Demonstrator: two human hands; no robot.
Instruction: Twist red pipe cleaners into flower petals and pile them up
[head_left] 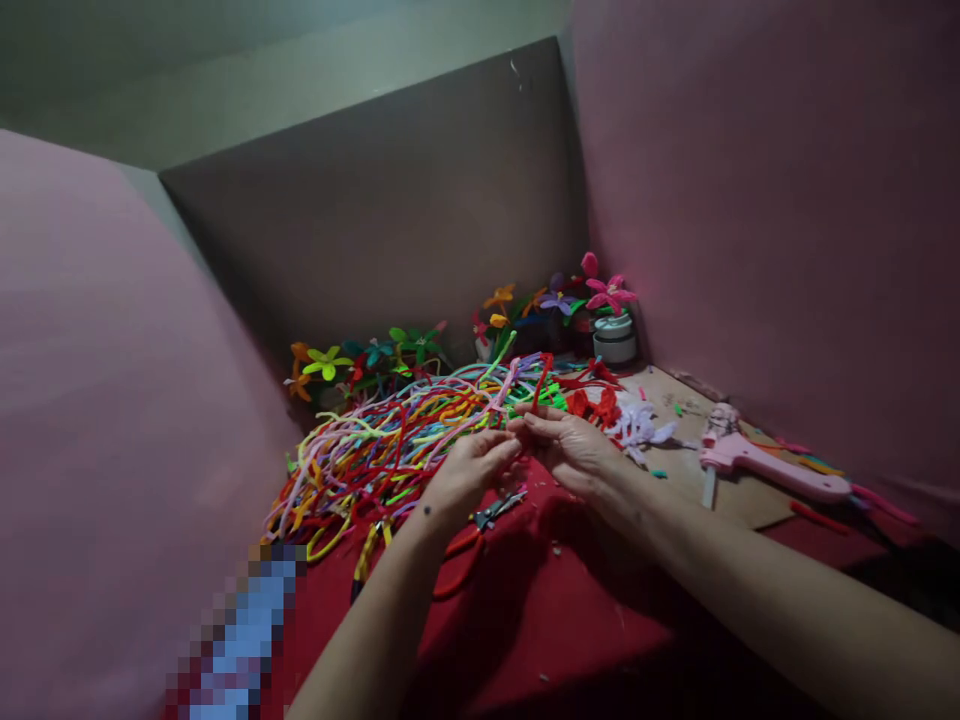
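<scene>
My left hand and my right hand meet fingertip to fingertip above the front edge of a heap of colourful pipe cleaners. Both are closed in a pinch on a red pipe cleaner, whose free end sticks up past my right fingers. Its lower part is hidden among the fingers. Under my left wrist lie scissors with red handles and pliers with yellow-black grips. Just beyond my right hand are red pipe cleaner pieces bent into loops and a white bundle.
A pink glue gun rests on a cardboard sheet at right. Pipe cleaner flowers stand along the back, with a pink flower above a pale jar. Pink panels flank the red-covered table.
</scene>
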